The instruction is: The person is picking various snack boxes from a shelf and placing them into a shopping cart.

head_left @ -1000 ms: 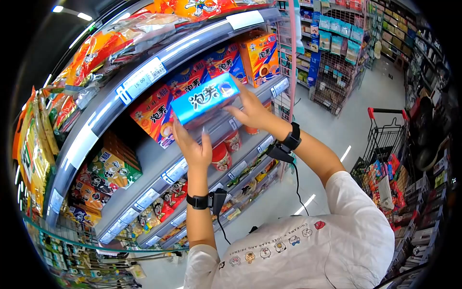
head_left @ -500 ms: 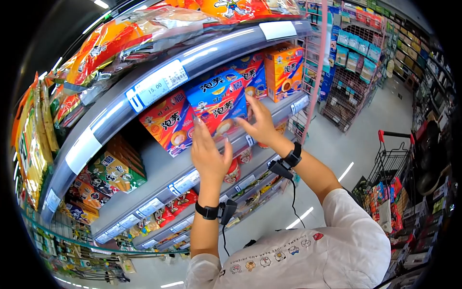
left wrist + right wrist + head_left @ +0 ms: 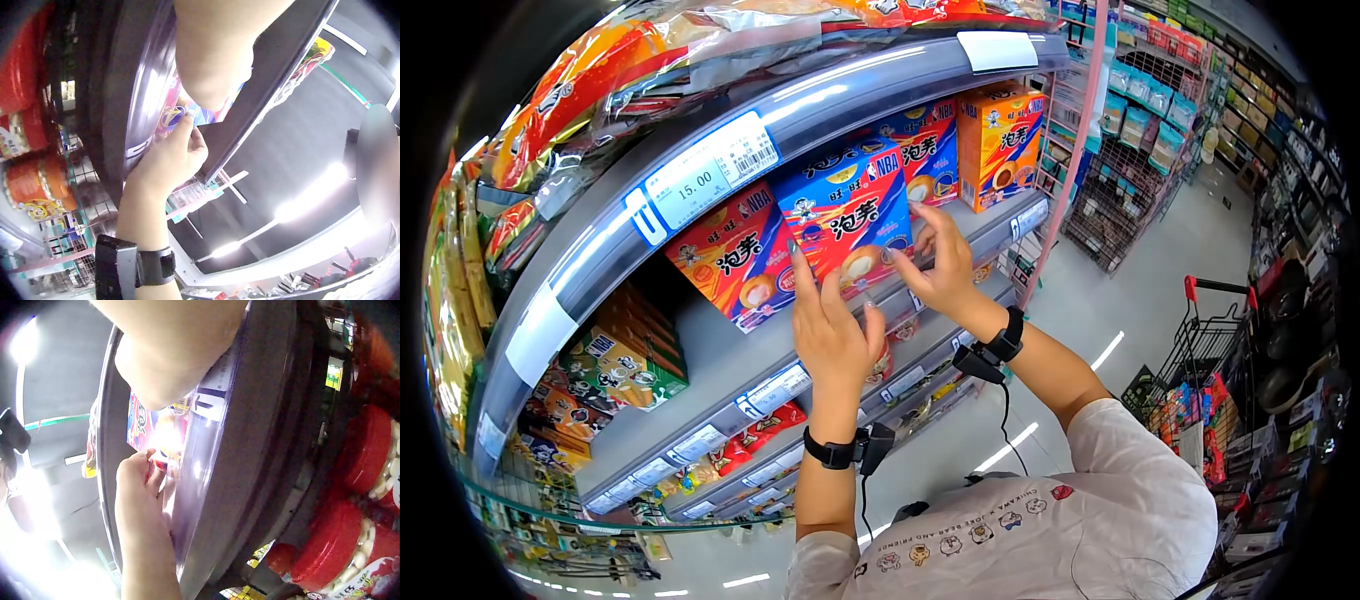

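Note:
In the head view, a red-and-blue snack box (image 3: 850, 215) printed with NBA stands upright on the shelf, in a row of similar boxes. The left hand (image 3: 832, 335) is at its lower left front, fingers extended with the tips against the box. On the other side, the right hand (image 3: 945, 265) has lightly bent fingers at the box's right edge, thumb tip by its front. The left wrist view shows the right hand (image 3: 172, 156) with a fingertip at a box corner (image 3: 203, 114). The left hand (image 3: 140, 487) also appears in the right wrist view.
A red-and-orange box (image 3: 740, 255) stands to the left and an orange box (image 3: 1002, 145) to the right. Overhead curves a shelf edge with a price tag (image 3: 705, 180), bagged snacks above it. A shopping cart (image 3: 1200, 360) holding goods is at the right. Red-lidded jars (image 3: 331, 544) sit below.
The box was held tilted, blue top showing, in both hands a second ago; it now stands upright in the row. The hands have moved to its lower front and right edge, fingers loosened.

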Demonstrator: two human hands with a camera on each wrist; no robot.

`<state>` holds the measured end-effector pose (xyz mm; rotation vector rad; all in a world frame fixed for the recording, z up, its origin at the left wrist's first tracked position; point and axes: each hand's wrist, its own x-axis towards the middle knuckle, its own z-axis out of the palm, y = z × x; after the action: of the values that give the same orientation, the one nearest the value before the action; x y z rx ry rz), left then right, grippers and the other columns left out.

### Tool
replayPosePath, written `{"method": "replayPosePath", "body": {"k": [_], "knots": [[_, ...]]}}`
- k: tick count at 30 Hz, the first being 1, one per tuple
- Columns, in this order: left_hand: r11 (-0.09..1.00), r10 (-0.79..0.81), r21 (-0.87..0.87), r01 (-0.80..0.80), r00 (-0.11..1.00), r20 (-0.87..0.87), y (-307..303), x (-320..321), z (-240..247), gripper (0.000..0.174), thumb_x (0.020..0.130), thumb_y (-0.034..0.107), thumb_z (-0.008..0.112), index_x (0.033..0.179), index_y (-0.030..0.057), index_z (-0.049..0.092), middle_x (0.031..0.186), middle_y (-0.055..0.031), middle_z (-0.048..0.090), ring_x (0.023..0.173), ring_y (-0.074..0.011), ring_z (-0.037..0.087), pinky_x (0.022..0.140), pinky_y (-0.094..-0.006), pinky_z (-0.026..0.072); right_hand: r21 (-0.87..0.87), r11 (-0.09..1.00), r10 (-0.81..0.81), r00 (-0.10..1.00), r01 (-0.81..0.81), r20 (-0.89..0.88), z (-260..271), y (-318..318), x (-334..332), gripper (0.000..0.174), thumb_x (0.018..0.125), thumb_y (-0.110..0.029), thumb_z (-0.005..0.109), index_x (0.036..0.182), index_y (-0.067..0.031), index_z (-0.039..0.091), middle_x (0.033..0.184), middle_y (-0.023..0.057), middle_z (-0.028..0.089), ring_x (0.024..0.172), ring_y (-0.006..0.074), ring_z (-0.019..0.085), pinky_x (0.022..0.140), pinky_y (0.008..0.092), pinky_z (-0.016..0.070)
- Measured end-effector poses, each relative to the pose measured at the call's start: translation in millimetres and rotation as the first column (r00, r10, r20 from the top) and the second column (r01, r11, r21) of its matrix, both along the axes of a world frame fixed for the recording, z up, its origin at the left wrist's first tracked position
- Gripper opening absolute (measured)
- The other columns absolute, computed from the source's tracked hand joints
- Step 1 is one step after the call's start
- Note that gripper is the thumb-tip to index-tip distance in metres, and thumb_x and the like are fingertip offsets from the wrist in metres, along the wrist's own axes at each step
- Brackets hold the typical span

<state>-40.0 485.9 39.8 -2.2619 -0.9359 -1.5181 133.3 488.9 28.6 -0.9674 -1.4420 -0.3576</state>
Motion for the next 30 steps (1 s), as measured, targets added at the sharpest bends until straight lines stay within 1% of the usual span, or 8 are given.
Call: {"method": "replayPosePath", "body": {"k": [3,6,9,12,15,18,21,30], "knots": [[1.000,0.002,0.025,-0.002,1.000,0.015,0.9,1.2,0.9,0.054,0.067,0.015,0.064,0.116,0.0008,0.046,0.135,-0.0322,0.034,0.097,-0.0400,0.055,0.080,-0.0409,0.0458,0.031,1.000,0.002,1.000,-0.002,0.001,1.1,0.1,-1.2,0.061,0.070,-0.009,0.072,0.123,0.0018,0.044,0.110,0.0163,0.053,0.065,0.0184,0.051,0.059,0.0272,0.0451],[0.999,0.005,0.034,-0.006,1.000,0.018,2.2,0.8,0.4,0.053,0.067,0.016,0.064,0.114,0.0004,0.047,0.135,-0.0318,0.035,0.095,-0.0388,0.057,0.078,-0.0401,0.0468,0.082,0.996,-0.026,0.999,0.024,0.020,1.1,2.5,-1.3,0.058,0.070,-0.004,0.070,0.122,0.0012,0.044,0.114,0.0157,0.050,0.066,0.0138,0.052,0.059,0.0240,0.0436],[1.000,-0.017,-0.021,0.018,1.000,0.019,0.1,0.7,2.3,0.053,0.067,0.017,0.065,0.114,0.0001,0.047,0.134,-0.0314,0.036,0.096,-0.0389,0.056,0.078,-0.0405,0.0468,0.077,0.997,-0.028,1.000,0.027,0.003,-1.2,2.0,-1.1,0.055,0.070,-0.002,0.067,0.121,0.0013,0.045,0.117,0.0165,0.048,0.067,0.0139,0.052,0.060,0.0240,0.0438],[0.999,-0.040,-0.027,0.041,0.999,0.019,1.5,1.3,1.3,0.054,0.067,0.018,0.065,0.114,0.0000,0.047,0.134,-0.0310,0.037,0.098,-0.0388,0.056,0.080,-0.0410,0.0468,0.063,0.998,-0.029,0.999,0.028,0.014,-0.1,1.1,-0.8,0.054,0.070,-0.001,0.066,0.120,0.0009,0.046,0.118,0.0168,0.048,0.068,0.0137,0.052,0.060,0.0240,0.0439],[0.999,-0.033,-0.032,0.033,0.999,0.021,0.9,1.2,0.5,0.052,0.067,0.014,0.064,0.114,0.0001,0.046,0.136,-0.0300,0.035,0.108,-0.0411,0.052,0.083,-0.0412,0.0459,0.069,0.997,-0.029,0.999,0.027,0.017,0.5,1.7,-1.3,0.054,0.069,-0.001,0.065,0.119,0.0009,0.046,0.117,0.0166,0.049,0.068,0.0136,0.052,0.060,0.0242,0.0439],[0.999,0.024,-0.036,-0.023,1.000,0.019,-1.4,2.8,3.4,0.051,0.068,0.014,0.064,0.113,-0.0006,0.047,0.135,-0.0294,0.036,0.110,-0.0415,0.050,0.085,-0.0415,0.0452,0.069,0.998,0.003,1.000,-0.005,0.031,2.3,-1.0,-0.4,0.051,0.069,-0.001,0.065,0.117,0.0007,0.048,0.116,0.0162,0.050,0.068,0.0135,0.052,0.060,0.0244,0.0440],[0.999,0.032,-0.044,-0.032,0.999,0.013,-2.1,2.6,3.0,0.050,0.069,0.013,0.065,0.113,-0.0013,0.047,0.134,-0.0290,0.037,0.113,-0.0420,0.048,0.087,-0.0425,0.0442,0.040,0.999,0.023,1.000,-0.022,-0.012,2.2,-2.9,-1.9,0.050,0.067,-0.005,0.065,0.114,-0.0004,0.050,0.113,0.0152,0.052,0.067,0.0175,0.051,0.061,0.0278,0.0453],[1.000,0.001,-0.019,0.000,0.998,0.066,-3.1,2.9,1.9,0.049,0.068,0.009,0.064,0.113,-0.0009,0.047,0.133,-0.0268,0.038,0.116,-0.0404,0.047,0.092,-0.0424,0.0433,0.037,0.999,0.038,0.999,-0.038,-0.003,1.3,-3.5,-1.1,0.042,0.067,-0.005,0.063,0.108,-0.0013,0.053,0.112,0.0147,0.052,0.066,0.0166,0.052,0.060,0.0274,0.0456]]}}
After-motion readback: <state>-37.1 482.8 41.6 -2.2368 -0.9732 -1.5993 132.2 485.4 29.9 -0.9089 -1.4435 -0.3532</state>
